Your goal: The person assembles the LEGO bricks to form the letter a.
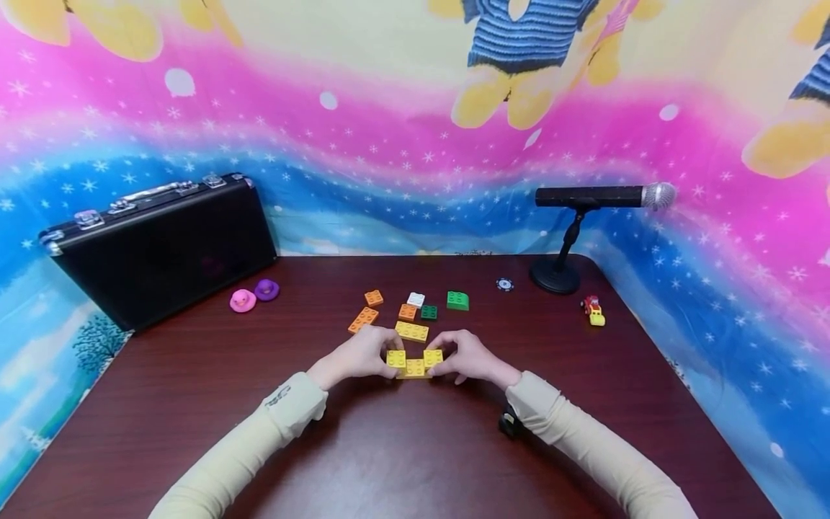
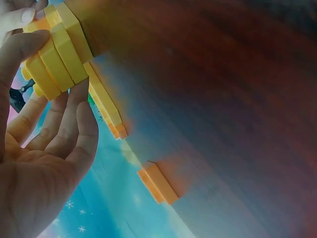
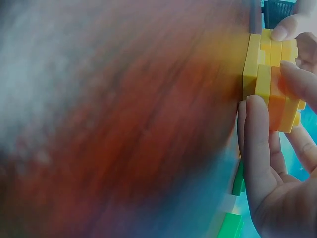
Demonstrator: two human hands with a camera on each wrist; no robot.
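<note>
A small build of toy building bricks (image 1: 415, 368) stands at the middle of the table, mostly yellow, with a raised stack at each end and a lower middle. My left hand (image 1: 363, 352) pinches the left stack between thumb and fingers; the left wrist view shows that stack as yellow layers (image 2: 57, 62). On the other side my right hand (image 1: 476, 358) grips the right stack. An orange brick (image 3: 277, 96) lies between yellow ones there, as the right wrist view shows. Just behind the build is a long yellow brick (image 1: 411, 331).
Orange bricks (image 1: 364, 319), a white brick (image 1: 416, 298) and green bricks (image 1: 457, 300) lie farther back. Pink and purple ducks (image 1: 243, 300) sit by a black case (image 1: 168, 252) at left. At right are a microphone on a stand (image 1: 570, 238), a chip (image 1: 504, 285) and a toy car (image 1: 593, 311).
</note>
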